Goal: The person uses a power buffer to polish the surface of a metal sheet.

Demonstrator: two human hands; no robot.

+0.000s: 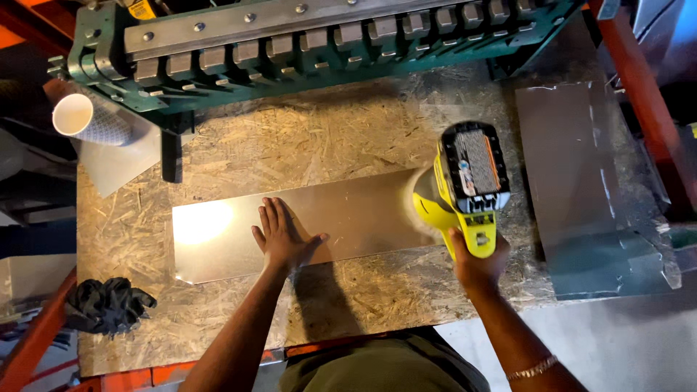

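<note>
A flat rectangular sheet of shiny bare metal (319, 221) lies lengthwise across the middle of a workbench topped with coarse wood-chip board (327, 138), with a bright glare patch on its left part. The left hand (282, 236) rests palm down on the sheet near its middle, its 4 fingers extended close together and pointing away from the person, the thumb splayed out to the right. The right hand (475, 258) is wrapped around the grip of a yellow and black cordless power tool (465, 185), fingers curled shut on the handle; the tool's working end meets the right end of the sheet, where the picture is blurred, so the exact contact cannot be told. A thin gold-coloured bracelet (534, 368) sits on the right wrist. At the far edge of the bench stands a green metal bending brake with a row of grey steel fingers (319, 40). A white paper cup (80, 117) lies on its side near the brake's left end. A crumpled pair of black gloves (109, 303) sits at the near left corner of the bench. To the right, well apart from the sheet, lies a second, duller grey metal panel (573, 160).
</note>
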